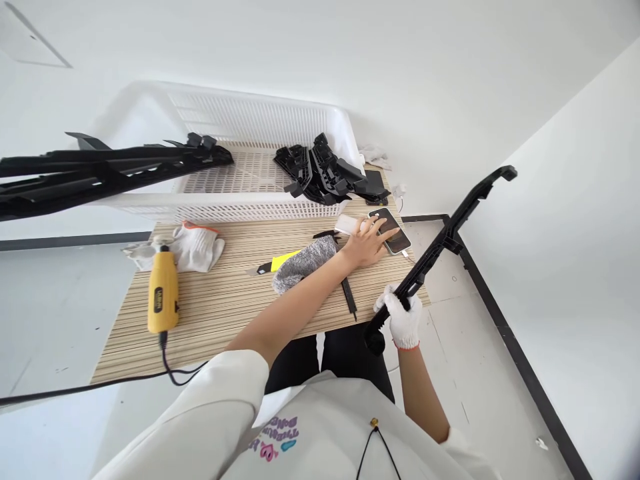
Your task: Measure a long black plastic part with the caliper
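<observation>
My left hand [366, 245], bare, reaches across the table with its fingers spread over a smartphone [395, 235]. A small white item [346, 224] lies beside those fingers. In a white knit glove, my right hand [404, 319] is closed around a long black plastic trim piece [434, 250], which is held tilted off the table's right edge. Under my left forearm lie a grey fuzzy cloth [306, 265] and a black bar-like tool [349, 297]. A yellow-handled utility knife [280, 261] sticks out from the cloth.
A white plastic basket [240, 208] at the back holds black plastic parts [320, 170]; longer black parts [115, 170] overhang its left side. A yellow corded power tool [163, 290] and a white glove [197, 248] lie at left. Its cord [125, 379] runs along the front edge.
</observation>
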`<state>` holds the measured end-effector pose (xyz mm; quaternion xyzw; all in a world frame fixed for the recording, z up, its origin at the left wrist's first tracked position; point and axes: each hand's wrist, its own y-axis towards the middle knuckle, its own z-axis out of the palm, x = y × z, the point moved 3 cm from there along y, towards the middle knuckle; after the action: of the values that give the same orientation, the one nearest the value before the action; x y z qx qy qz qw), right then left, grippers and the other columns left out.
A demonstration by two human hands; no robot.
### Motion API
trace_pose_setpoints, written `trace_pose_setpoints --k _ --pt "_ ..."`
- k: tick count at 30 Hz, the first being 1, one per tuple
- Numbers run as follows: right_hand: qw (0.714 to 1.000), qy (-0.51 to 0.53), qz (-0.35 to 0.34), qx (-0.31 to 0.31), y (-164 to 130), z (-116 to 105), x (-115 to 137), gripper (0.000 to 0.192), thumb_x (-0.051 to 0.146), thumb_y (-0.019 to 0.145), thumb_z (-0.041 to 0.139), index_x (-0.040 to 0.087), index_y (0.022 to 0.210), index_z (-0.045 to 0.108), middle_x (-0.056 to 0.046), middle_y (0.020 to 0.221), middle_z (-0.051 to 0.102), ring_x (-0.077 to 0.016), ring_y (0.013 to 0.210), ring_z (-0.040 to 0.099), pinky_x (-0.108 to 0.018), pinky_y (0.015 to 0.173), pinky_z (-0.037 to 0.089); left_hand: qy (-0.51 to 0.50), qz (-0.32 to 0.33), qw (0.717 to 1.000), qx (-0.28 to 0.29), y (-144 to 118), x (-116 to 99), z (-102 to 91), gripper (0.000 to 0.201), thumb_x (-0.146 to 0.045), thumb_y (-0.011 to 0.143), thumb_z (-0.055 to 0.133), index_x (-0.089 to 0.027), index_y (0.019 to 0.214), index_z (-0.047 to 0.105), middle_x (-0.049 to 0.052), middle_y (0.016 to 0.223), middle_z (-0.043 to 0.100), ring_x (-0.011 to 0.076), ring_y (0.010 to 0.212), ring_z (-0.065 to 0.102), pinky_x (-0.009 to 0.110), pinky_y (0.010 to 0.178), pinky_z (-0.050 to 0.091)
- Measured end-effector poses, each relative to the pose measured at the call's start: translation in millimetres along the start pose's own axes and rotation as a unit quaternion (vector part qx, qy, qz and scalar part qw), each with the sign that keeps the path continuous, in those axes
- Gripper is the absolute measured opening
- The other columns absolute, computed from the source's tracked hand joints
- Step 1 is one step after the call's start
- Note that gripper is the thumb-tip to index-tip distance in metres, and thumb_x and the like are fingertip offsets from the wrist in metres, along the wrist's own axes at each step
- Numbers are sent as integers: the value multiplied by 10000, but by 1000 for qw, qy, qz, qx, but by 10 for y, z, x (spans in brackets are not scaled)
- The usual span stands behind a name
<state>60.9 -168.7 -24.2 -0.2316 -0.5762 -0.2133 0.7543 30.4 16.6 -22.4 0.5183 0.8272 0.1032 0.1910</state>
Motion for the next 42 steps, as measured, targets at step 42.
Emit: trace_pose_setpoints --k 42 --pt "999 -18 29 24 -2 21 12 256 401 786 759 192 824 616 23 593 572 -145 544 552 -309 527 469 -16 -7 1000 -13 7 21 42 545 -442 931 520 -232 1430 579 173 1492 489 393 1417 392 587 1170 212"
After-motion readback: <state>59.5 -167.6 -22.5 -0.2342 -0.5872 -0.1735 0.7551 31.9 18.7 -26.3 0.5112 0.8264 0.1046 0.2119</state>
